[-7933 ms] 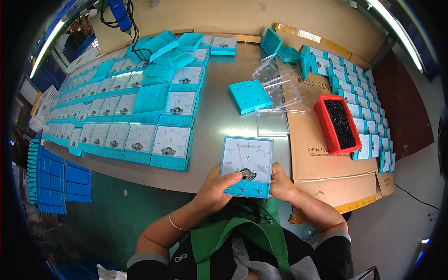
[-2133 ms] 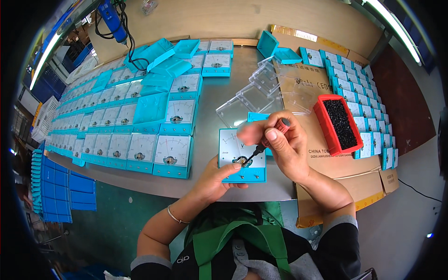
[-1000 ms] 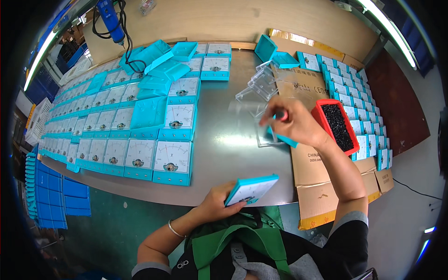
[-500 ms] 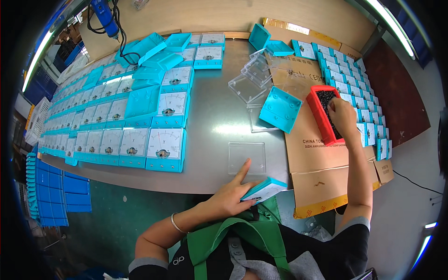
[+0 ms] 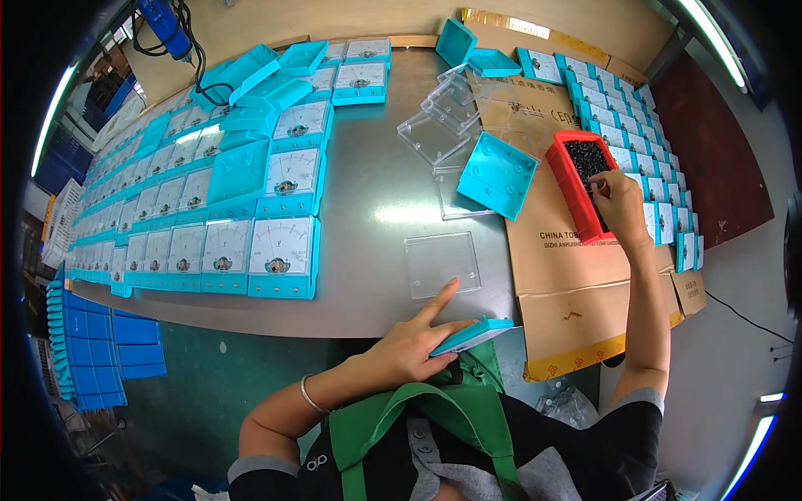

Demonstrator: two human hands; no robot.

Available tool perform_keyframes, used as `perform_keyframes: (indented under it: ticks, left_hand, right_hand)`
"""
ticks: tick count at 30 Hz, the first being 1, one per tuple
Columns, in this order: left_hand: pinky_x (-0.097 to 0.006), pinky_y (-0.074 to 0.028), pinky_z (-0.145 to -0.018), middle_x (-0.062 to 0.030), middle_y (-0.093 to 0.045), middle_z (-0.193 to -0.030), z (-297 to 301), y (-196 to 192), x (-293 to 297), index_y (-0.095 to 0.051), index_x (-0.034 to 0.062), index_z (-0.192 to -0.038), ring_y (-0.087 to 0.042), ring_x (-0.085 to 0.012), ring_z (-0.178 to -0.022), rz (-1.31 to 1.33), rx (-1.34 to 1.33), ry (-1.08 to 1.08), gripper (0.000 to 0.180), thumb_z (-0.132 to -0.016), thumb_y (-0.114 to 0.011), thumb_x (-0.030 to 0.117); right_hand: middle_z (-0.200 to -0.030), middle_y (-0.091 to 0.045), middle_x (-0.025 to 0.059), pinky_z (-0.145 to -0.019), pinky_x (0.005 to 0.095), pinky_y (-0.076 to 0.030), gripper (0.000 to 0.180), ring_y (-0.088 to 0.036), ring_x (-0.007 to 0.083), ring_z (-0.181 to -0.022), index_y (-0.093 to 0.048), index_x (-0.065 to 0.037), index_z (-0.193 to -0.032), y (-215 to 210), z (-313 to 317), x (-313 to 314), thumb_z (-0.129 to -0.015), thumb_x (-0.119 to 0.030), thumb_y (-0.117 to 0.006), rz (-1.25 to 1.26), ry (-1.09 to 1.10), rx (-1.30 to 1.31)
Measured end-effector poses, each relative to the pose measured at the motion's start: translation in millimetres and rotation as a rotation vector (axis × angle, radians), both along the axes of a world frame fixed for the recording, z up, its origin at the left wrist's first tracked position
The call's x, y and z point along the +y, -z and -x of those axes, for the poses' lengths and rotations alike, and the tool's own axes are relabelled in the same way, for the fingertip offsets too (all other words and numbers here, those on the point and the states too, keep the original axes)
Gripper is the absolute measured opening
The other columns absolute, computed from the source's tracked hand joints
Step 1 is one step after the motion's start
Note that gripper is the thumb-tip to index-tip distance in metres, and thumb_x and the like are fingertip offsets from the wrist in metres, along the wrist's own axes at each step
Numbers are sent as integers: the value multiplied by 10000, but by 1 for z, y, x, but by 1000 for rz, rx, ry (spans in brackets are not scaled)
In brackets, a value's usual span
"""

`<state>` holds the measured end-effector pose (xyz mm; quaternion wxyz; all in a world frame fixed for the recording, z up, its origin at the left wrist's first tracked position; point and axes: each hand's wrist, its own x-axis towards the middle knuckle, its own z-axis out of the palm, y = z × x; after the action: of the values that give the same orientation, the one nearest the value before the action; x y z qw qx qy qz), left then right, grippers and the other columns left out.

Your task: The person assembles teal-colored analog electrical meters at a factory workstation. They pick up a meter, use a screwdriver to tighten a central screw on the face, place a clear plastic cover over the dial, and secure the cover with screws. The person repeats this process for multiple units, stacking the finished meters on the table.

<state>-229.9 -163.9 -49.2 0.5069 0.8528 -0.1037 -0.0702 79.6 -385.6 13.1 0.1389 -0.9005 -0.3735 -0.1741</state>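
My left hand [image 5: 407, 349] grips a teal panel meter [image 5: 473, 336] by its side, tilted at the table's front edge, with the index finger stretched out. That fingertip points at a flat transparent plastic cover [image 5: 441, 260] lying on the table. My right hand [image 5: 620, 203] is at a red bin [image 5: 571, 190] full of small black screw-like pieces [image 5: 587, 157]. Its fingertips are pinched together over them; whatever is between them is too small to make out. Left of the bin, an open teal case [image 5: 499, 175] lies beside several more transparent covers [image 5: 439, 134].
Rows of finished-looking teal meters [image 5: 282, 249] fill the table's left side, with loose teal cases [image 5: 242, 171] on top. More meters [image 5: 620, 136] stand at the right on flattened cardboard [image 5: 576, 313]. A blue corded power tool [image 5: 167, 29] hangs at the upper left.
My right fingers have pulled slightly back among the black pieces and now show at their surface. The meter in my left hand has tipped so its face is seen more edge-on. The view has shifted slightly.
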Motion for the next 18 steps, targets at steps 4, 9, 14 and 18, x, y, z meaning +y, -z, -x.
perform_keyframes:
  ticks: [4, 9, 14, 18]
  left_hand:
    - [-393, -391, -980, -198, -135, -1476, 13, 6, 8, -507, 97, -1252, -333, -371, -1290, -58, -124, -42, 474, -794, -622, 141]
    - [-400, -403, -975, -199, -160, -1467, 22, 6, 12, -515, 107, -1239, -331, -373, -1291, -64, -139, -79, 462, -791, -624, 124]
    - [-403, -400, -978, -200, -167, -1465, 21, 9, 15, -515, 106, -1240, -335, -372, -1289, -19, -131, -64, 461, -792, -623, 134]
    - [-408, -409, -965, -204, -163, -1465, 25, 10, 15, -513, 110, -1244, -366, -382, -1265, -48, -134, -86, 460, -796, -615, 144]
  right_hand:
    - [-738, -628, 146, -623, 415, -494, 69, -622, 330, -685, -638, -51, -751, -7, 19, 20, -728, -61, -574, 174, 80, -59]
    - [-762, -636, 170, -641, 440, -499, 90, -626, 361, -713, -636, -56, -748, 6, -12, -5, -734, -55, -547, 296, 288, -45]
    - [-747, -641, 146, -623, 404, -500, 71, -628, 317, -666, -652, -63, -785, 10, -3, -11, -749, -70, -592, 115, 186, -103]
    - [-697, -608, 91, -557, 309, -463, 143, -594, 223, -602, -646, -39, -859, -17, 73, 42, -725, -61, -689, -205, -218, 293]
